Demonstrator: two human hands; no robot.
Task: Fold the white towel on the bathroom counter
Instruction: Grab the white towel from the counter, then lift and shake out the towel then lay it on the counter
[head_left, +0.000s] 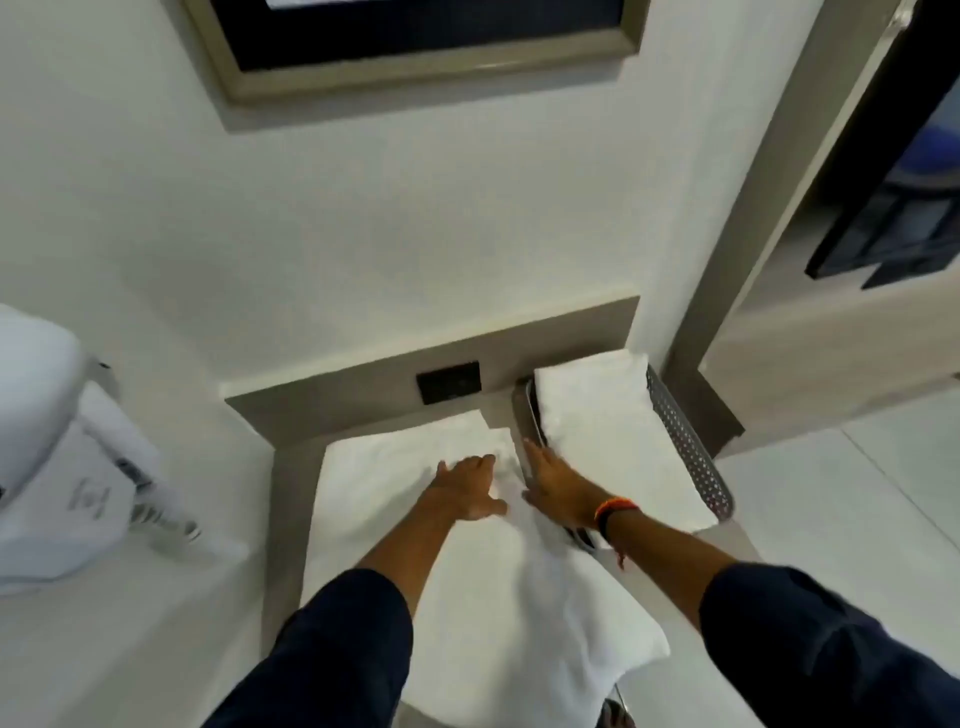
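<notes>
The white towel (415, 519) is spread lengthwise on the grey counter (291, 519), its near end hanging over the front edge. It is pressed flat by the left hand (467, 491), fingers spread; the right hand (558, 486) is laid open along its right edge, beside a perforated metal tray (691, 457) holding another folded towel (613, 436). Smoothing seems in hand; next, an end would need gripping and folding over

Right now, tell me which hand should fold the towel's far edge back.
Left, probably. The left hand lies flat on the towel near its far edge; the right hand sits at the towel's right side by the tray.
</notes>
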